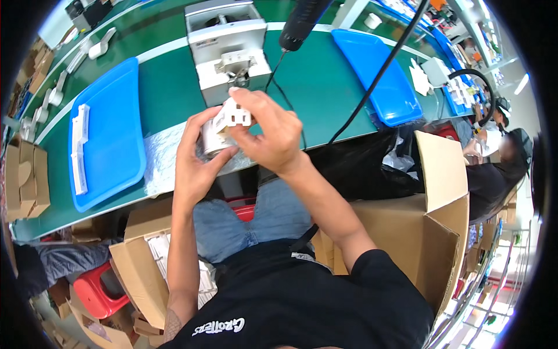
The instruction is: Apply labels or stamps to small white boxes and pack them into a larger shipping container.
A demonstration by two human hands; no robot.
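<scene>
Above the near edge of the green bench, both my hands meet on a white plastic part. My left hand (195, 160) wraps round its cylindrical body (214, 141), thumb in front. From the right, my right hand (272, 132) pinches the upper end, a white piece with dark square openings (238, 118). Whether the two pieces are joined cannot be made out, as fingers cover the contact. Just beyond my hands stands a grey-white bench machine (224, 49) with a small metal fixture on its front.
A blue tray (113, 168) holding white strip-like parts (79, 148) lies left; another blue tray (378, 75) lies right. A black power screwdriver (296, 32) hangs overhead, with a dark cable crossing. Open cardboard boxes (395, 238) flank my legs. A co-worker (500, 168) sits far right.
</scene>
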